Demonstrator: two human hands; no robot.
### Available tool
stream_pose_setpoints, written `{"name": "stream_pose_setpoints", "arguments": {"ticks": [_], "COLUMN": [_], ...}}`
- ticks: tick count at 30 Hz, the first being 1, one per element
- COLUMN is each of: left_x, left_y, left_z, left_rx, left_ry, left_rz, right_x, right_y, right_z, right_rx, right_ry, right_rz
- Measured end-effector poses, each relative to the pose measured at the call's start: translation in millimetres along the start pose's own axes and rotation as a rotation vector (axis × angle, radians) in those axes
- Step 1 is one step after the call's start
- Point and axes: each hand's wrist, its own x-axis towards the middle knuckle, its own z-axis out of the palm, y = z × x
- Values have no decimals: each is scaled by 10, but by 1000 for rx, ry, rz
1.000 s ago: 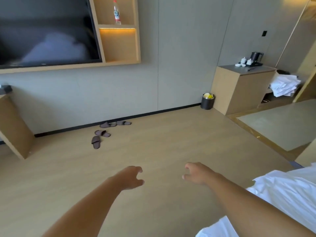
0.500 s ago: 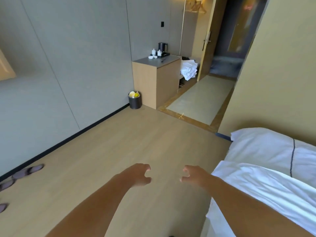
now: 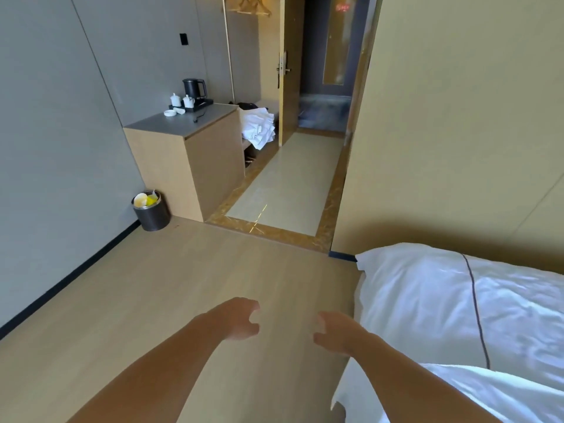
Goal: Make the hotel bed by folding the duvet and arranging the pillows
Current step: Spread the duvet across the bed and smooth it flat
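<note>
Head view of a hotel room with bed-making under way: wide across wooden floor toward an open doorway, with the bed at lower right against the beige wall. On the mattress, white bedding only: a plump pillow with a dark piped seam at the far end, lying flat and looking set in place, and nearer the camera a rumpled fold of duvet across the corner of the frame. Further off, a wooden desk along the grey wall, a heap of white linen on the shelf just beside it, a dark bin on the floor at its corner and a black kettle on top. In the foreground, left hand and right hand held out over bare floor, near each other but apart, fingers loosely curled, gripping nothing and touching no bedding; right forearm passing in front of the duvet. Judged from this: partway at best, with one pillow seemingly placed, the duvet not yet folded square, and most of the bed out of frame, so cannot tell how much else remains.
</note>
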Motion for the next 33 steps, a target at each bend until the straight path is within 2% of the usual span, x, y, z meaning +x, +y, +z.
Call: {"name": "stream_pose_setpoints", "arguments": {"ticks": [7, 12, 18, 23, 28, 33], "left_x": [2198, 3625, 4956, 6047, 7077, 7793], "left_y": [239, 724, 1555, 2297, 3041, 3699], "left_z": [-826, -1467, -1961, -2171, -2312, -2482], "left_rx": [43, 63, 177, 250, 290, 364], "left_ry": [-101, -191, -322, -395, -450, -507], "left_rz": [162, 285, 448, 557, 562, 642], "right_x": [1342, 2042, 2631, 3190, 3801, 4194], "right_y": [726, 1045, 1634, 2432, 3275, 3831], "right_z": [-967, -1816, -2415, -2699, -3054, -3479], "right_rx": [135, 308, 426, 526, 620, 735], "right_ry": [61, 109, 155, 179, 192, 252], "right_rz": [213, 380, 525, 643, 719, 822]}}
